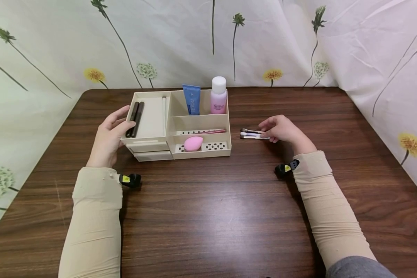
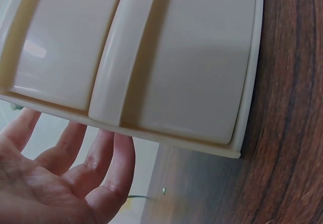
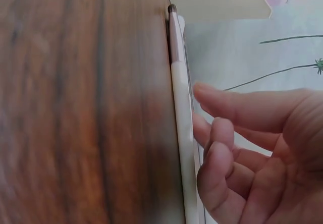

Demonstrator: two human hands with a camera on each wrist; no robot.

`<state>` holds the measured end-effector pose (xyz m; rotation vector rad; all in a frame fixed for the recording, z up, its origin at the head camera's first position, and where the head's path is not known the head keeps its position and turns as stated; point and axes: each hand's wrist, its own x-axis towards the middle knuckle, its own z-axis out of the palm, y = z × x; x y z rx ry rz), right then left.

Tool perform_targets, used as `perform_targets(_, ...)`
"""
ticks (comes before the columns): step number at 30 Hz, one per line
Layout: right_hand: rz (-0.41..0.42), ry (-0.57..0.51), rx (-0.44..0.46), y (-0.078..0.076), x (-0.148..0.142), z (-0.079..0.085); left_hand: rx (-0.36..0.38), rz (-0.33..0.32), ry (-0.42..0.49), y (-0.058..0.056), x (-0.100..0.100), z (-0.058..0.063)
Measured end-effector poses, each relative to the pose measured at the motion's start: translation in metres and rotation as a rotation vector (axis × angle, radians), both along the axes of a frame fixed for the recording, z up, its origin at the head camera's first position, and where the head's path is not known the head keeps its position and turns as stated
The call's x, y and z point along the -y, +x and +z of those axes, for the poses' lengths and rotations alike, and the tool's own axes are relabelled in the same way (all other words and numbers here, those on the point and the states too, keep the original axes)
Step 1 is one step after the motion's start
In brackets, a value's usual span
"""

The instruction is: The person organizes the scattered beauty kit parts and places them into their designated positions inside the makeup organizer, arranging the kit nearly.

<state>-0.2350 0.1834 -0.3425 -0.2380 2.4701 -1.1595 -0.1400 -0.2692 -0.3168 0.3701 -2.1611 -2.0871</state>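
At a dark wood table (image 1: 208,216) backed by a white floral cloth (image 1: 180,42), a person's left hand (image 1: 105,141) grips the left side of a cream organizer (image 1: 201,155), thumb over the top edge beside two dark pens (image 1: 139,117) lying in the upper tray, fingers against the outer wall; two drawers (image 1: 147,147) sit closed beneath that tray, and a slim pale brush (image 1: 164,112) lies along the tray's right side; farther right, a blue tube (image 1: 193,101) leans in a rear compartment, with a pink sponge (image 1: 193,143) in the front row, thin reddish sticks (image 1: 212,131) in the middle one, and a white-capped pink bottle (image 1: 218,101) upright at the back; on the bare tabletop just right of the organizer lie three makeup brushes (image 1: 246,134), side by side; at far right, the right hand (image 1: 281,129) reaches over their handles, fingers bent; whether it pinches them cannot be told.
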Motion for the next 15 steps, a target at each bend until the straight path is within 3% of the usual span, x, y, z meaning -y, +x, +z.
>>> perform_targets(15,-0.005,0.019,-0.003,-0.0016,0.0046,-0.0044,-0.023,-0.011,0.012,0.0,0.0003,-0.001)
